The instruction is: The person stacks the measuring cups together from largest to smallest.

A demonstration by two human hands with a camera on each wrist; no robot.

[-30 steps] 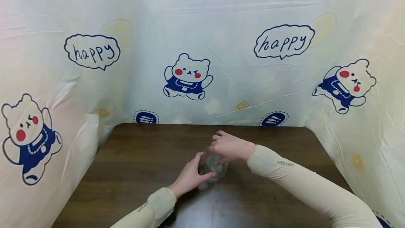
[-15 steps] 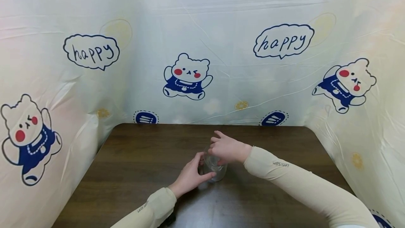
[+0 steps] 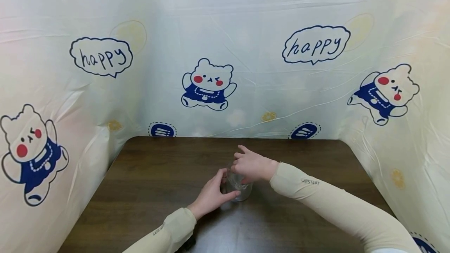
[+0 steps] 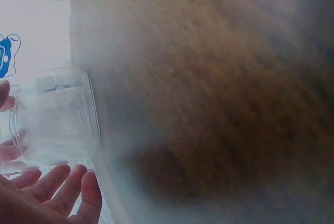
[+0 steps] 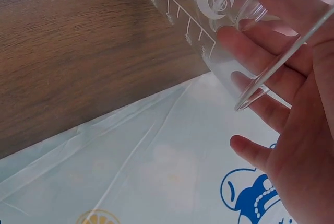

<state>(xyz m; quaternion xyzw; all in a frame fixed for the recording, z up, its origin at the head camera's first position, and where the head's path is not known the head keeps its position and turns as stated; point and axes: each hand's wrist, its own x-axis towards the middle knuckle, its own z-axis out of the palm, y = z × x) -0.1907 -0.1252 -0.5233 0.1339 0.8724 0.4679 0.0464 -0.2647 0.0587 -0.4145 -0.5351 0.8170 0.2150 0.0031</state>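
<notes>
A clear measuring cup (image 3: 245, 193) stands upright on the brown table, with white scale marks and a moon print showing in the right wrist view. My left hand (image 3: 212, 193) holds it from the left, thumb in front and fingers behind. From above, my right hand (image 3: 254, 166) reaches in at the mouth, where the cup's rim (image 5: 253, 93) crosses in front of the fingers. Thumb and fingers pinch a smaller clear, round-rimmed piece (image 5: 255, 14) inside; its exact kind I cannot tell. In the left wrist view, the cup (image 4: 57, 119) sits beside the left fingers (image 4: 65, 195).
The wood-grain table (image 3: 158, 167) extends around both hands. A pale printed sheet (image 3: 253, 100) with cartoon bears hangs along its back and sides. A small dark object (image 3: 188, 243) shows partly behind the left sleeve.
My right hand and sleeve have shifted slightly left, and one fingertip is lifted higher off the others. The left hand and the cup have stayed in place.
</notes>
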